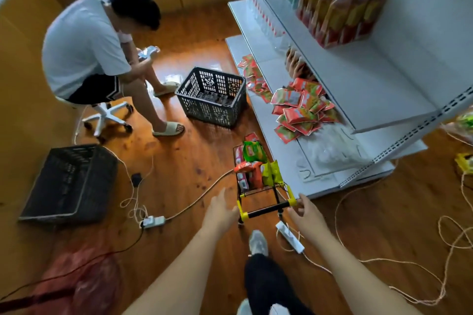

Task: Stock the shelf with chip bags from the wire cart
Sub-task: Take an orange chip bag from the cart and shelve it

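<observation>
Low in the centre of the frame, a small black wire cart with yellow handle joints (258,181) is standing on the wooden floor, its front nosing toward the foot of the white metal shelving unit (371,100) that is filling the right side. The cart is carrying a heap of crinkly chip bags in green, orange, yellow and pink (252,166), so the stock is sitting within reach of the shelves.

The right hand (305,210) is curling its fingers around the right end of the cart's black handle bar (268,211), probably to steady or steer it. The left hand (221,208) is reaching forward with fingers spread and relaxed, holding nothing; it is lying just beside the bar's left yellow joint, and I cannot tell whether it is touching.

On the lower shelf, right of centre, red and green snack packets (297,107) are lying in a loose pile. No bag is being lifted yet.

In the upper left, a seated person in a pale shirt (84,43) is looking at a phone, with 2 dark plastic crates (212,96) on the floor nearby.
</observation>
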Tool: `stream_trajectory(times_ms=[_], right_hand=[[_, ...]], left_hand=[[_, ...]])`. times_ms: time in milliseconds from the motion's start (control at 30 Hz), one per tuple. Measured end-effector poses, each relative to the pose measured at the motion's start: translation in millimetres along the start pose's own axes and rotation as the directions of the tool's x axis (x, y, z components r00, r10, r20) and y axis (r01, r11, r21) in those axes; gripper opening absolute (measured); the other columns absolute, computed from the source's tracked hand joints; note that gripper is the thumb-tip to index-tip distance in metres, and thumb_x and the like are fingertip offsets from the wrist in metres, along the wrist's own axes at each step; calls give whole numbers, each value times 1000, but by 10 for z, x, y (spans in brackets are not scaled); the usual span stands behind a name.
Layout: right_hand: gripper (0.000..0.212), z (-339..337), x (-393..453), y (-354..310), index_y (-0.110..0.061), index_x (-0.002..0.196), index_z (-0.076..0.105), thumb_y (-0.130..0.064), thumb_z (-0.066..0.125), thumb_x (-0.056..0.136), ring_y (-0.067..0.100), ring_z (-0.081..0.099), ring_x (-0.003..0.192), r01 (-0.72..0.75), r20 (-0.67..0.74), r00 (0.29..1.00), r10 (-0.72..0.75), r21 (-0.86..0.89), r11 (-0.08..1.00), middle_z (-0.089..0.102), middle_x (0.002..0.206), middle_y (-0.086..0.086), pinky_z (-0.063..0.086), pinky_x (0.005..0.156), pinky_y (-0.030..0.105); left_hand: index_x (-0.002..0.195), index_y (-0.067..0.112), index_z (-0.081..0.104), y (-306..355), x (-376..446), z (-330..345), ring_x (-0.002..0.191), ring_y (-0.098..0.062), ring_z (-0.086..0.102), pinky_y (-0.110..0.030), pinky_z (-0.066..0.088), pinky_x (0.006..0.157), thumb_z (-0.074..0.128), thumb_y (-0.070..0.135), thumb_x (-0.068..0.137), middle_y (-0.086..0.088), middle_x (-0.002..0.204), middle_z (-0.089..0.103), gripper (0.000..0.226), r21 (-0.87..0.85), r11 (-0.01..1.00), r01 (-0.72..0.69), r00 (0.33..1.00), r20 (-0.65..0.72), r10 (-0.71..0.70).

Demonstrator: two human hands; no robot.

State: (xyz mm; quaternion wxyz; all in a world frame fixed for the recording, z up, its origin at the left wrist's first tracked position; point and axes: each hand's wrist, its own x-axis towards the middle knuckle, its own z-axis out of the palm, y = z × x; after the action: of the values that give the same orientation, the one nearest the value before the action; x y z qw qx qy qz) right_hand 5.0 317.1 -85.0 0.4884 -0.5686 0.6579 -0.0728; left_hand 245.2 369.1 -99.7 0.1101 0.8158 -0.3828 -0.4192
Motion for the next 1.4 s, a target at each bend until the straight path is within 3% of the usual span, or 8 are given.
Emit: stream_trajectory(times_ms=[533,733,833,900,1000,1100,1200,1400], right_hand=[[67,810,2736,-518,-20,151,24,-33,54,92,27,44,132,41,145,989,18,-390,920,39,150,7,44,102,41],[70,1398,4068,-482,-22,149,29,-2,52,86,26,45,130,278,144,960,-238,-490,826,36,152,-1,44,98,37],[90,1672,4770,-361,-16,154,17,-9,65,79,28,31,141,360,248,933,-261,-664,655,22,159,3,35,113,42],[94,1804,5094,-283,-14,154,17,-13,69,75,30,33,140,419,324,908,-266,-718,555,25,158,7,36,111,42],[72,1903,5301,-219,-17,146,38,-18,66,80,35,52,121,464,358,884,-300,-746,478,53,135,12,45,97,44],[34,1852,5313,-202,-20,117,63,-31,63,85,36,57,105,464,352,878,-323,-792,398,63,110,10,43,84,43],[18,1736,5238,-178,-24,95,71,-36,68,81,34,57,100,403,284,910,-303,-778,482,66,102,5,43,80,40],[8,1558,4985,-363,-28,89,58,-31,58,82,32,59,102,154,-19,983,-182,-446,882,70,105,7,47,84,40]], left_hand=[[155,27,21,47,2481,123,131,-27,48,-41,52,99,63,39,88,-8,151,36,80,197,976,91,987,110,-114],[155,28,17,-342,3671,762,139,-31,34,-45,43,106,68,48,83,-9,151,35,91,451,882,-135,990,102,100],[156,34,6,-531,4115,1102,148,-36,16,-50,31,113,69,55,80,-11,160,18,101,546,785,-291,955,215,204],[155,34,16,-633,4319,1211,147,-37,16,-50,28,112,70,50,81,-11,159,22,93,565,741,-363,932,233,279],[145,31,43,-752,4512,1199,140,-31,33,-46,37,105,71,34,84,-6,148,44,68,476,775,-415,907,146,396],[135,23,56,-802,4557,1021,132,-21,46,-40,42,106,69,25,86,2,138,56,51,235,843,-484,873,201,444],[122,24,61,-833,4518,731,113,-16,58,-39,50,95,66,26,91,5,119,66,32,105,907,-408,891,261,371],[106,27,53,-764,4530,126,86,-7,63,-25,54,75,68,26,89,12,94,64,23,-117,980,-161,958,222,184]])
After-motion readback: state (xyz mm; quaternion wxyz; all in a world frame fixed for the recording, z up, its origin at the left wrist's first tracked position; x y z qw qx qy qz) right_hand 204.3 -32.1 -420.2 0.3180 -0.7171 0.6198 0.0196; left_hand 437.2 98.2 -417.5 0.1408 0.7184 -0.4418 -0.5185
